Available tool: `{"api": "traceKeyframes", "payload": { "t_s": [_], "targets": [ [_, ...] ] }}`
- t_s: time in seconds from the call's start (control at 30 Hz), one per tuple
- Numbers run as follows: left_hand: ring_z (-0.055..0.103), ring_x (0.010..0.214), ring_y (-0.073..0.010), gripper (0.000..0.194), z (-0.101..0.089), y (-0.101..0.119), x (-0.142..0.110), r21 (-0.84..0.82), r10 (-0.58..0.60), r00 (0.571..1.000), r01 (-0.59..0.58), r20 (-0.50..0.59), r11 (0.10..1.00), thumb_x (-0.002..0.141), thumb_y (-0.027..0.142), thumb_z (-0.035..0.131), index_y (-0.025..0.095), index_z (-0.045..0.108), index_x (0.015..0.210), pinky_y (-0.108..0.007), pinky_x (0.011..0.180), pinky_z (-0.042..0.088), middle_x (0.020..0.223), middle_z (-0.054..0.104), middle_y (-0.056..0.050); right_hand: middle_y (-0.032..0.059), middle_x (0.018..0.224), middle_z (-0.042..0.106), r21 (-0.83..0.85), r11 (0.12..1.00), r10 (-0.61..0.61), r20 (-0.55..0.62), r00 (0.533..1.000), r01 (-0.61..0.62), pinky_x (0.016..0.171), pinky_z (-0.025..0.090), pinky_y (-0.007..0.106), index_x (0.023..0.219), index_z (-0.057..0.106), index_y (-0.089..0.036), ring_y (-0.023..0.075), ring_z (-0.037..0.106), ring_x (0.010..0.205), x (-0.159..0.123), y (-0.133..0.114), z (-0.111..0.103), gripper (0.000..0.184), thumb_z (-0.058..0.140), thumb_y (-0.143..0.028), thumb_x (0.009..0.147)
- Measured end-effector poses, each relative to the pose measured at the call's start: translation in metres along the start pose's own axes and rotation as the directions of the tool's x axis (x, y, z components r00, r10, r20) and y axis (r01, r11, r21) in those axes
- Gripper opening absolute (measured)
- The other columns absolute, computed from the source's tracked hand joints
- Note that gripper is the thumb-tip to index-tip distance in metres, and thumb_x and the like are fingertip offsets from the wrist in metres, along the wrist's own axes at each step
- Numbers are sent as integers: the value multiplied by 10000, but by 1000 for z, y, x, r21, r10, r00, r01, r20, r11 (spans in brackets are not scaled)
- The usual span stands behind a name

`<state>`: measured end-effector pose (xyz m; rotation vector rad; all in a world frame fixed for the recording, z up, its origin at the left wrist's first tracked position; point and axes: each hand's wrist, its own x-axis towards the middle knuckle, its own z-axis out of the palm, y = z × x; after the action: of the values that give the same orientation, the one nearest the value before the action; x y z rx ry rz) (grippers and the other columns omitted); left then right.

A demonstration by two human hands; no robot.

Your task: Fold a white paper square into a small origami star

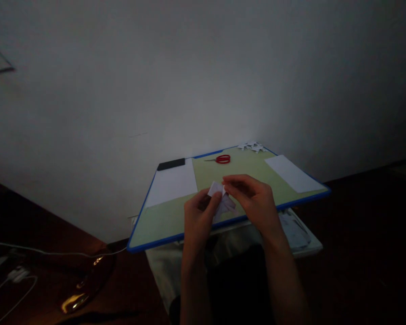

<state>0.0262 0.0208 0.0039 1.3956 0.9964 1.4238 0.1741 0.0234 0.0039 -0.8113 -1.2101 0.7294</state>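
Between my two hands, over the near edge of a pale green board with a blue rim, is a small folded white paper. My left hand is closed on its lower left side, thumb on top. The fingertips of my right hand pinch the paper's right corner. Loose flaps hang below, partly hidden by the fingers. Beyond the hands lies a pair of scissors with red handles, blades pointing left.
White paper lies at the board's left, under a dark flat object. Another sheet lies at the right. Several folded paper pieces are heaped at the far right corner. A white cable runs low at the left.
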Motion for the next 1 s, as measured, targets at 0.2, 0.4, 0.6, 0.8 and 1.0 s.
{"api": "traceKeyframes", "payload": {
  "t_s": [0.2,0.4,0.6,0.8,1.0],
  "targets": [
    [736,747,-200,242,0,2,0,-94,-16,998,21,62,995,801,331,877,191,854,997,-267,668,553,814,810,-65,50,991,827,-90,994,-65,11,998,66,819,607,360,992,822,-246,229,754,906,2,2,-5,112,779,-250,888],
    [731,702,-182,222,0,4,-2,-77,-19,996,26,87,997,803,304,879,181,853,985,-259,651,556,855,830,-71,34,971,812,-132,987,-87,38,995,91,828,590,336,1009,816,-242,207,744,903,1,1,-5,114,761,-221,910],
    [706,639,-166,213,-2,3,-3,-71,-16,996,22,88,997,791,299,892,179,851,962,-252,616,551,782,813,-54,24,982,827,-129,988,-76,45,996,81,821,597,318,1011,816,-249,199,758,909,-1,1,-4,122,748,-205,921],
    [706,637,-147,224,-1,0,-2,-99,-25,996,34,91,995,792,295,895,172,846,972,-226,596,538,807,822,-59,21,975,825,-119,990,-69,27,997,72,844,589,323,1006,820,-251,198,757,911,-2,0,-4,116,755,-212,917],
    [665,588,-125,272,2,0,-2,-103,-23,998,28,55,994,767,324,911,158,840,970,-212,562,511,727,790,-35,24,966,809,-119,986,-115,-8,993,114,855,573,332,1002,818,-241,199,745,904,-4,0,-3,101,771,-224,914]
  ]
}}
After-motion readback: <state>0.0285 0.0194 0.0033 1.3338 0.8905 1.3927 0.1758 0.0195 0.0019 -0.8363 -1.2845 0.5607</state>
